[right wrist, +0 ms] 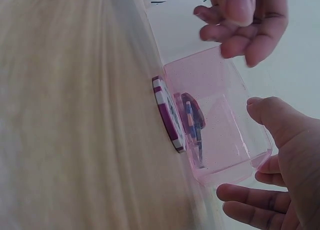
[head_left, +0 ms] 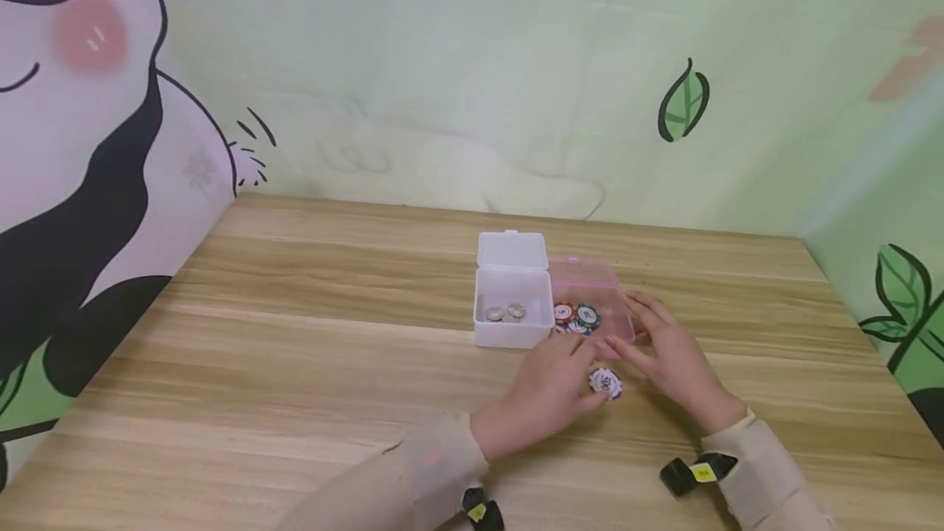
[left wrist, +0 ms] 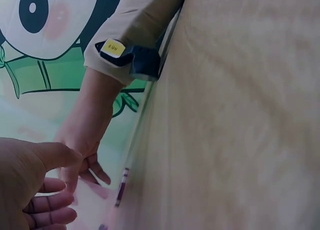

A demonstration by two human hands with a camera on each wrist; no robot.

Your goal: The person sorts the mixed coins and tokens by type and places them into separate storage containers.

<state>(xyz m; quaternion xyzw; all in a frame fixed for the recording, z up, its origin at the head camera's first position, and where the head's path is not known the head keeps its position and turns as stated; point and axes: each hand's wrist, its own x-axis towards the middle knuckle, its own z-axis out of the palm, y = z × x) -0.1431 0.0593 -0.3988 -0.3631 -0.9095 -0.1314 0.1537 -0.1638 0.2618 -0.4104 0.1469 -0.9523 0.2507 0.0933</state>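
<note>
A white poker chip with purple edge marks [head_left: 605, 384] lies on the wooden table, in front of a clear pink plastic box [head_left: 618, 324]. Over the table beside that chip is my left hand [head_left: 549, 388], fingers loosely bent and nothing visible between them. My right hand [head_left: 682, 363] holds the pink box at its right side, thumb near the front corner and index finger by the side wall. Inside the box lie a red chip [head_left: 564, 314], a green chip [head_left: 587, 316] and a blue one partly hidden. The right wrist view shows the purple-edged chip [right wrist: 169, 115] close to the box.
Left of the pink box and against it stands a white plastic box [head_left: 512, 336] with its lid [head_left: 512, 251] raised. Several silver coins [head_left: 516, 310] lie in it. The table [head_left: 332, 400] meets a printed backdrop [head_left: 442, 105] at the back.
</note>
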